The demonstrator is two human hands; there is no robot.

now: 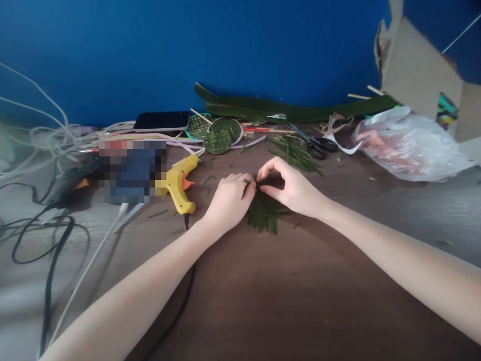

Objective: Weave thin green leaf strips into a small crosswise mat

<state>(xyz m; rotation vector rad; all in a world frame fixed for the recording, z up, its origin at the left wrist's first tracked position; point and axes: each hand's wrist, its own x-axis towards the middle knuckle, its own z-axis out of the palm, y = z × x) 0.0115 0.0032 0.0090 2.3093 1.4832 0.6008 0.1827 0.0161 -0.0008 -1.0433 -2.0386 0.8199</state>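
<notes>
My left hand (229, 199) and my right hand (288, 187) meet at the middle of a brown table (263, 291). Both pinch the top edge of a small mat of green leaf strips (265, 214) that lies flat between them. The left fingers are curled shut on a strip end. The right thumb and forefinger are pressed together on the same spot. More loose green strips (293, 153) lie just beyond my right hand.
A yellow glue gun (180, 185) lies left of my left hand, its black cord running toward me. Woven green discs (220, 134), a phone (161, 121), black scissors (318, 147), long green leaves (300, 110), a plastic bag (406, 145) and cardboard (421, 70) line the back. Tangled cables (48, 225) lie at left.
</notes>
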